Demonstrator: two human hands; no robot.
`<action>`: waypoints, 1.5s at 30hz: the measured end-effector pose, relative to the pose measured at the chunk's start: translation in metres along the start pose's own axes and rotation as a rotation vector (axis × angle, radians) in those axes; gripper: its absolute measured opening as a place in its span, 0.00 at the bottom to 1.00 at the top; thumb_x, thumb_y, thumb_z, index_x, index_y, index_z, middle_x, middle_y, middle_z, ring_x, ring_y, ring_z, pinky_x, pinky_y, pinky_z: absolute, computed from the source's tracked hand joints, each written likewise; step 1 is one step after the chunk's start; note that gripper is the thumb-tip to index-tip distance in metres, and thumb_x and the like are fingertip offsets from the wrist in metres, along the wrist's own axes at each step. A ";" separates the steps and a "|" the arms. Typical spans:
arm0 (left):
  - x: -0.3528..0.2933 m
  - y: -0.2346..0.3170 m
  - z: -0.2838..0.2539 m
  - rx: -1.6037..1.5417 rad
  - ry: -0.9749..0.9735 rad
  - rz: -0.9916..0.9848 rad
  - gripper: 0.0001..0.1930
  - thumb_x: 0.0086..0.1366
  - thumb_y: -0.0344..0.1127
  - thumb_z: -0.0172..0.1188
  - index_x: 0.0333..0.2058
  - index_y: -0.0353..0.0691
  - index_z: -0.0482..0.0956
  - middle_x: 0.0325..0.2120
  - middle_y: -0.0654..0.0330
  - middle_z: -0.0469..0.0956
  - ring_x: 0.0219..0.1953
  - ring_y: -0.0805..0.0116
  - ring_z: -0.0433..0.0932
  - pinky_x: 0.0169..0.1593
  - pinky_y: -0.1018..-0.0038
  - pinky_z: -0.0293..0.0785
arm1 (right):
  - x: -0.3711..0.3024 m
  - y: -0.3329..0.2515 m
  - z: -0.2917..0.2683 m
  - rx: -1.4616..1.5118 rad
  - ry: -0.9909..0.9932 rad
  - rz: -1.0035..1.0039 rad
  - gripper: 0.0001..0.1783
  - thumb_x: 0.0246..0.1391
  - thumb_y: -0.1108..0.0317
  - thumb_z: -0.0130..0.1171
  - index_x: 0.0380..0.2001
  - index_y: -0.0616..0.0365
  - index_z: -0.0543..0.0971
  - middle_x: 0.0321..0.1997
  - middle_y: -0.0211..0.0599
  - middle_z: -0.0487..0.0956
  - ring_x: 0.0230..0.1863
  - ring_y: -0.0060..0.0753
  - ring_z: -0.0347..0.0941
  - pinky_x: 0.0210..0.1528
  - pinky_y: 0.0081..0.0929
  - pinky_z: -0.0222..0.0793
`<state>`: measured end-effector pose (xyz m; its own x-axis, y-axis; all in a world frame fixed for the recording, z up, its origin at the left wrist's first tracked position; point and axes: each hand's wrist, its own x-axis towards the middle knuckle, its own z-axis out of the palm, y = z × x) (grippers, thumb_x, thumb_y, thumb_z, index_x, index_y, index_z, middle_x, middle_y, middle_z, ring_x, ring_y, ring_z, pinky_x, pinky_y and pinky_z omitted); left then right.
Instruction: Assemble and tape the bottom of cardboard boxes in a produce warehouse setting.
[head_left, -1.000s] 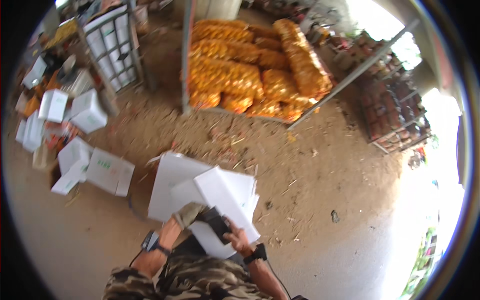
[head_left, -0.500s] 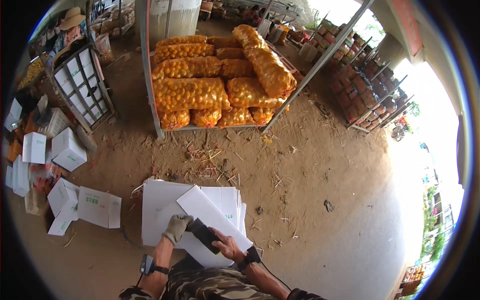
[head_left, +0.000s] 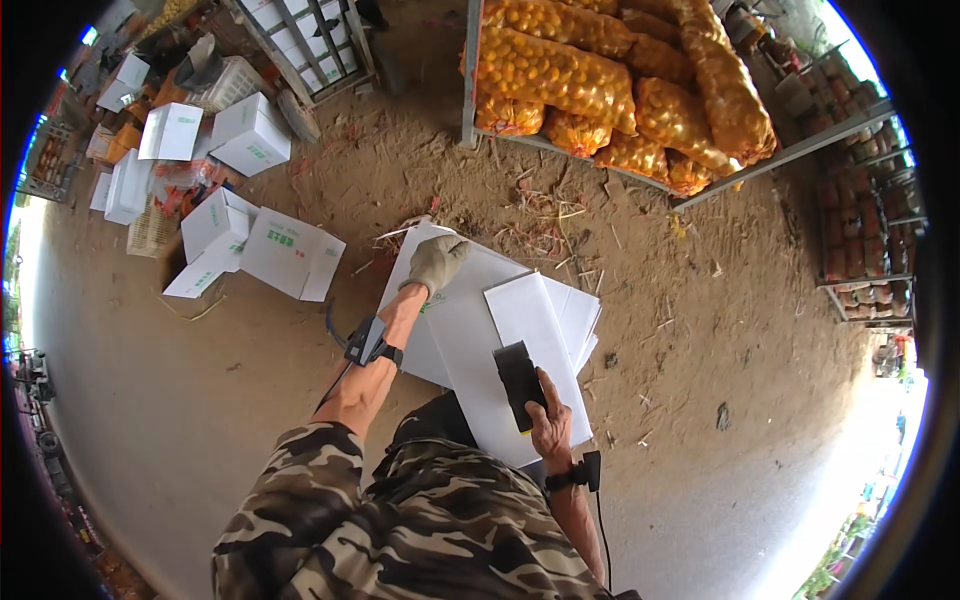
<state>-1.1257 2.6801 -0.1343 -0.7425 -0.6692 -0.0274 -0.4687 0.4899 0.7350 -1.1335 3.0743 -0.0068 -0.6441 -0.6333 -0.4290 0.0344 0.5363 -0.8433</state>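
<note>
A stack of flattened white cartons [head_left: 470, 265] lies in front of me. Across its top, at an angle, rests a loose white carton [head_left: 475, 375] with a narrow folded panel. My left hand [head_left: 438, 265], in a grey work glove, reaches to the far left part of the stack with its fingers curled; what is under them is hidden. My right hand [head_left: 552, 425] is bare and grips a black, block-shaped handheld tool [head_left: 517, 385] over the angled carton's right part. The tool's exact kind does not show.
Opened white boxes [head_left: 290, 250] stand on the dirt floor at left, near a pale plastic crate [head_left: 232, 85]. Orange net sacks of round produce [head_left: 555, 80] fill a metal rack [head_left: 470, 75] ahead. Straw litter [head_left: 540, 215] lies between rack and cartons.
My left hand has moved off the black tool to the far left part of the carton stack. My right hand still holds the tool. The view has swung left and down.
</note>
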 end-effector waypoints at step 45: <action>-0.085 0.052 0.030 0.208 -0.153 -0.023 0.24 0.78 0.61 0.52 0.52 0.49 0.84 0.51 0.49 0.86 0.55 0.41 0.83 0.58 0.51 0.79 | -0.148 0.149 -0.046 0.085 0.098 0.275 0.21 0.59 0.68 0.57 0.52 0.59 0.89 0.24 0.38 0.82 0.24 0.26 0.77 0.35 0.34 0.77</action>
<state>-1.1016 2.7794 -0.1143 -0.7867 -0.5971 -0.1566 -0.5632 0.5905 0.5780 -1.0681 3.2732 -0.0546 -0.6726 -0.4114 -0.6151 0.2789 0.6289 -0.7257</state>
